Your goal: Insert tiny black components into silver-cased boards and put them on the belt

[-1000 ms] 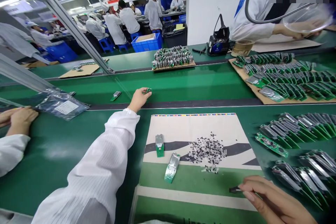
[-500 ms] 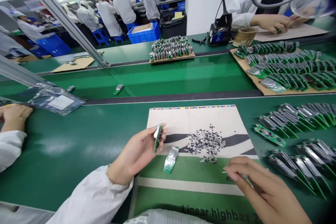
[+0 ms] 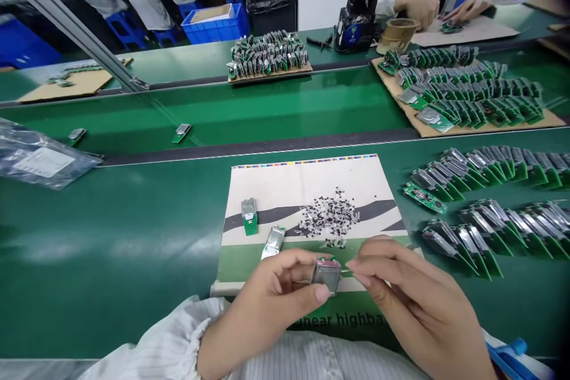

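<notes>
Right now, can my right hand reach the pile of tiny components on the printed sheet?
Likely yes: your right hand is close to the component pile, with nothing visible blocking the space between them.

The bare left hand [image 3: 274,297] grips a grey-faced rectangular circuit board [image 3: 327,276]. Just right, the bare right hand [image 3: 405,291] pinches a thin pale strip [image 3: 346,272]. Beyond the grip, tiny black-and-clear parts [image 3: 330,217] lie heaped.

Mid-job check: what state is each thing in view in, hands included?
Left hand, gripping a circuit board
Right hand, pinched beside that board; contents unclear
Farther loose board, lying flat, silver side up
Nearer loose board, lying, partly hidden
Small parts, scattered in a loose pile
Printed sheet, spread flat beneath them
Boards at right, leaning in fanned rows
Plastic bag, lying creased
Blue bin, open-topped
</notes>
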`<state>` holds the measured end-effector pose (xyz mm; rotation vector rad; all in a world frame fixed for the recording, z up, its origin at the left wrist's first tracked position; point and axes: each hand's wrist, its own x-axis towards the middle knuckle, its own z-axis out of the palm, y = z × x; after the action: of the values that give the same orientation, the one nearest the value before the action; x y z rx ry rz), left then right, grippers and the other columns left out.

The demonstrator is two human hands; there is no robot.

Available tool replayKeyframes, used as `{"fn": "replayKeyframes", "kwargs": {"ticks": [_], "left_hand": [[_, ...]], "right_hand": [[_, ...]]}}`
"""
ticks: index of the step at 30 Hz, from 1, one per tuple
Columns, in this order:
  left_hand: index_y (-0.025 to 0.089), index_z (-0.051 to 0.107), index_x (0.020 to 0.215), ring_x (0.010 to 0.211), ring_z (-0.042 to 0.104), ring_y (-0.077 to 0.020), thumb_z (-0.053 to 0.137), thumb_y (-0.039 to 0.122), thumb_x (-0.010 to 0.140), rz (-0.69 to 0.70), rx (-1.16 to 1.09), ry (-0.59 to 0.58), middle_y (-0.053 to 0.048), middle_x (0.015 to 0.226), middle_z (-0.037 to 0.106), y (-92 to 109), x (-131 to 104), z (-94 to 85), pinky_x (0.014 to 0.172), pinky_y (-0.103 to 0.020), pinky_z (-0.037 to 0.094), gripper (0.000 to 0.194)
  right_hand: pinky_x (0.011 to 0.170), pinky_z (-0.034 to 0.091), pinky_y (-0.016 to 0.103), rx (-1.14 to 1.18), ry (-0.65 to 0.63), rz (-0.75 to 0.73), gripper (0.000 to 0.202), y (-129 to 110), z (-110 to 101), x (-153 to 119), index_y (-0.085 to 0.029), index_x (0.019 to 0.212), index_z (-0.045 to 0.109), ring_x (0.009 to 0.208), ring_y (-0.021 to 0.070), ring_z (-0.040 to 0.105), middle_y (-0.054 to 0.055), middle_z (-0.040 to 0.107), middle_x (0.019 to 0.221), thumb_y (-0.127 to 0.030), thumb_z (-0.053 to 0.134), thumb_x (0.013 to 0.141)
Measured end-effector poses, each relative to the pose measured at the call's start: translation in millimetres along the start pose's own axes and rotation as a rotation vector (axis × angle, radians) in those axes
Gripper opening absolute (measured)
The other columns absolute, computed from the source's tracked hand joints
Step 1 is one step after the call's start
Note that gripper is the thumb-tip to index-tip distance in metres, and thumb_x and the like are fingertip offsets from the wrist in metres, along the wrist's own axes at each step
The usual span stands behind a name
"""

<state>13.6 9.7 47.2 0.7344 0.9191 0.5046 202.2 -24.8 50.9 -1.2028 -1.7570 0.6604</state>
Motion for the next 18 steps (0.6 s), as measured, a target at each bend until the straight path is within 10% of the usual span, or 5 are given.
{"fn": "replayKeyframes", "kwargs": {"ticks": [18], "left_hand": [[0.022, 0.068, 0.087, 0.072, 0.057, -0.0071, 0.076, 0.014, 0.074, 0.081, -0.129, -0.098, 0.0, 0.086, 0.067, -1, -5, 5.8, 0.065, -0.016, 0.048, 0.017]], "right_hand": [[0.08, 0.06, 0.024, -0.146, -0.071, -0.146, 0.039, 10, 10, -17, -0.028, 0.119, 0.044, 0.107, 0.0181, 0.063, 0.004, 0.065, 0.103, -0.009, 0.053, 0.087]]}}
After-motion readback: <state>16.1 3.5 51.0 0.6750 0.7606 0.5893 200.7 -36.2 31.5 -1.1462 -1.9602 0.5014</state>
